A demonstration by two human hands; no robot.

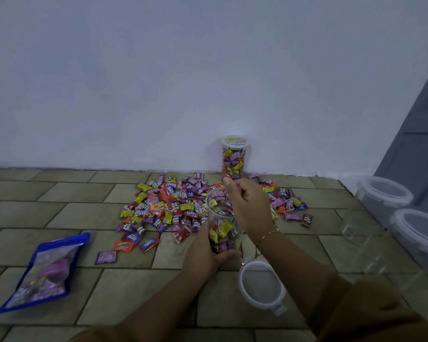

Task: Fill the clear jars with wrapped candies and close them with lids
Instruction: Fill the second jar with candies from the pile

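Observation:
A clear jar [220, 225], partly filled with wrapped candies, stands tilted on the floor. My left hand [203, 253] grips its lower part. My right hand [250, 206] hovers over the jar's mouth, fingers curled around several candies. Behind the jar a heap of loose wrapped candies [173, 203] spreads over the tiles. A full jar [234, 156] with its lid on stands against the wall. A loose white-rimmed lid [261, 285] lies on the floor below my right wrist.
A blue candy bag [46, 270] lies at the left. Two clear lidded containers [386, 193] [420, 230] sit at the right by a grey door. An empty clear jar [363, 250] lies on its side beside them.

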